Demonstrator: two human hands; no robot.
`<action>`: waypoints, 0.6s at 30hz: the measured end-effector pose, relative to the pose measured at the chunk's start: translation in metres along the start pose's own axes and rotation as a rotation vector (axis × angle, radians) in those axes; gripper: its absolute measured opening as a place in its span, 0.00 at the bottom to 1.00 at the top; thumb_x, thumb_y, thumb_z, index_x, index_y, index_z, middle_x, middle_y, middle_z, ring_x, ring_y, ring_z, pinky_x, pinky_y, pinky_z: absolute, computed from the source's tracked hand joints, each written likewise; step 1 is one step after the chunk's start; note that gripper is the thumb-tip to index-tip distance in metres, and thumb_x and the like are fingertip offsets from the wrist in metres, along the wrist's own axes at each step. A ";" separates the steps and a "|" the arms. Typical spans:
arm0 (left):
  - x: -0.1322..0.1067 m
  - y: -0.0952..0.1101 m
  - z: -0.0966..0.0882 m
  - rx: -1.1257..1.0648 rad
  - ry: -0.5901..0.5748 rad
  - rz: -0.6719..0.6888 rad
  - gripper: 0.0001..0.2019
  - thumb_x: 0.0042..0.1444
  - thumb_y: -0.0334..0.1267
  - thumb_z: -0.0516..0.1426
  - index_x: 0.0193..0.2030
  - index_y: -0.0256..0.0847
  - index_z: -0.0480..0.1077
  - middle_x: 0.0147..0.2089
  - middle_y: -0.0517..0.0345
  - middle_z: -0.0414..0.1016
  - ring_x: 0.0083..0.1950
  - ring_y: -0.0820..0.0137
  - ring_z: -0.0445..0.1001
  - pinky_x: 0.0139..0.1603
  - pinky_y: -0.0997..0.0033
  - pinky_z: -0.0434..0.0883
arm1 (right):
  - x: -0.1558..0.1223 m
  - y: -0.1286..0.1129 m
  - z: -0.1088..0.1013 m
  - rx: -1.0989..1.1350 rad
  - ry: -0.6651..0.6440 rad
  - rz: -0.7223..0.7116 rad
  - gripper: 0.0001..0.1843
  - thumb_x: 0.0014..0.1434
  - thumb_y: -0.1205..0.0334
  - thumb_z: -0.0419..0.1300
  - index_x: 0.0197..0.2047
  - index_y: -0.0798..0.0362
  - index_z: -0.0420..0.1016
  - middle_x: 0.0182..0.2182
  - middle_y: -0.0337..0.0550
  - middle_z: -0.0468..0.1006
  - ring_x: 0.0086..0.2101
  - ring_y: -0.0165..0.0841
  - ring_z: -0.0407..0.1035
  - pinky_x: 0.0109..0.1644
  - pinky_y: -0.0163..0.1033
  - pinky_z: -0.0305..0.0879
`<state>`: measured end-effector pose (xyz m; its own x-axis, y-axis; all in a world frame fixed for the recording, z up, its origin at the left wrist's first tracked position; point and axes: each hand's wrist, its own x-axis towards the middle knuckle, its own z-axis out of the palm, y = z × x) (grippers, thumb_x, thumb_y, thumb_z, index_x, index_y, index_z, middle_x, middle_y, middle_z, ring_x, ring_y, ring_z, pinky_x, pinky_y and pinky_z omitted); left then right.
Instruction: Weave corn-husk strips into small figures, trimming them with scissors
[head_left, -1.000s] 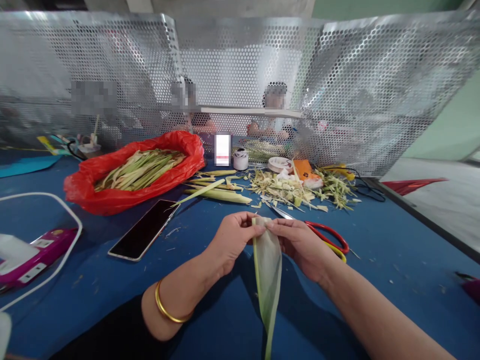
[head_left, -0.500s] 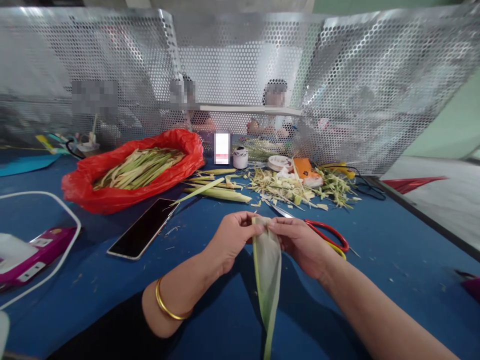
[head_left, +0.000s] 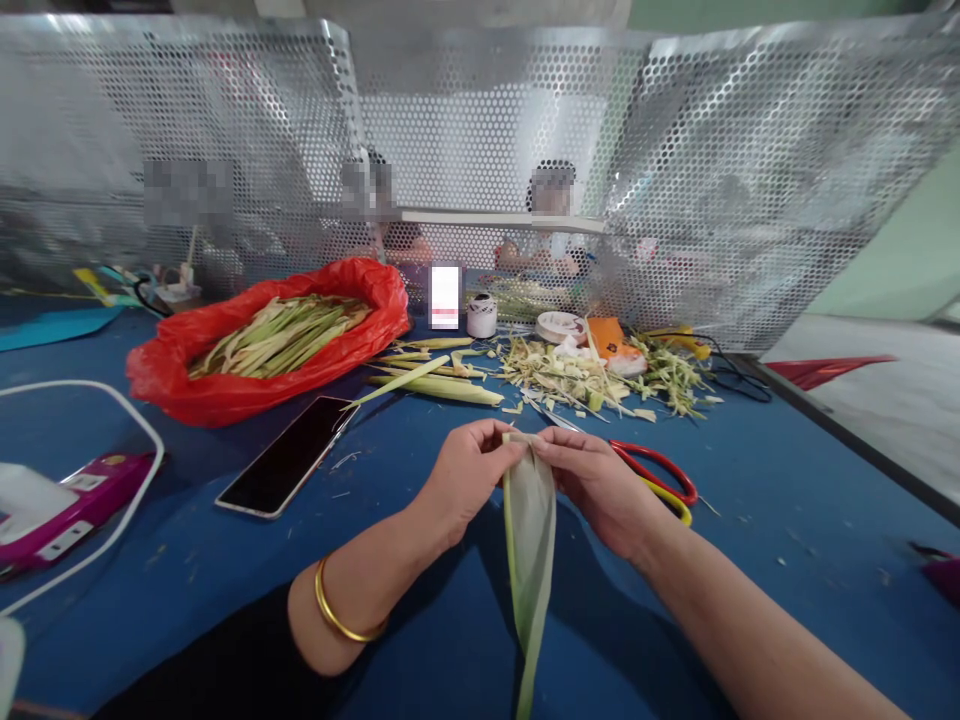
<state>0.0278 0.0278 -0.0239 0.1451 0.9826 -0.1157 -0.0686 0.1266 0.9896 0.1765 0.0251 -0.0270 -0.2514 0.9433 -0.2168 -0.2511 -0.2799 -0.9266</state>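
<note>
A pale green leaf, looking like a corn husk (head_left: 531, 540), hangs from both hands with its narrow tail toward the front of the table. My left hand (head_left: 472, 475) pinches the left side of its wide top end. Close beside it, my right hand (head_left: 592, 480) pinches the right side of the same end, the fingertips of the two hands nearly touching. Behind and to the right of my right hand lie scissors (head_left: 652, 468) with red and yellow handles, their blades partly hidden by the hand. Several loose husks (head_left: 439, 388) rest on the table beyond my left hand.
A red plastic bag (head_left: 172, 380) of leaf strips stands at the left, near a phone (head_left: 289, 460). Trimmed scraps (head_left: 555, 375) are heaped behind the scissors. A purple power strip (head_left: 75, 510) with a white cable sits far left. A perforated metal screen (head_left: 480, 120) closes off the back, people behind it.
The husk's hanging tail has swung slightly to the left. Both hands keep their pinch at its top with hardly any movement.
</note>
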 end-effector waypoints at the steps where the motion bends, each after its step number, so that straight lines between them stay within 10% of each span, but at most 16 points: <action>1: 0.000 0.000 0.000 0.014 0.009 0.017 0.09 0.45 0.40 0.62 0.31 0.37 0.72 0.26 0.62 0.71 0.27 0.75 0.67 0.29 0.75 0.64 | -0.001 -0.001 0.001 0.002 -0.005 -0.011 0.14 0.42 0.55 0.71 0.26 0.54 0.74 0.22 0.36 0.73 0.24 0.28 0.64 0.31 0.34 0.57; 18: 0.005 -0.002 -0.006 0.075 0.179 0.116 0.10 0.47 0.44 0.60 0.32 0.38 0.72 0.25 0.62 0.70 0.25 0.73 0.66 0.26 0.74 0.64 | -0.001 0.005 0.004 -0.319 0.026 -0.146 0.16 0.46 0.50 0.68 0.25 0.55 0.73 0.22 0.36 0.71 0.26 0.30 0.62 0.34 0.36 0.59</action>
<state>0.0230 0.0334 -0.0267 -0.0373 0.9993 -0.0074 0.0004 0.0074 1.0000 0.1714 0.0221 -0.0302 -0.2089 0.9748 -0.0784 0.0230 -0.0753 -0.9969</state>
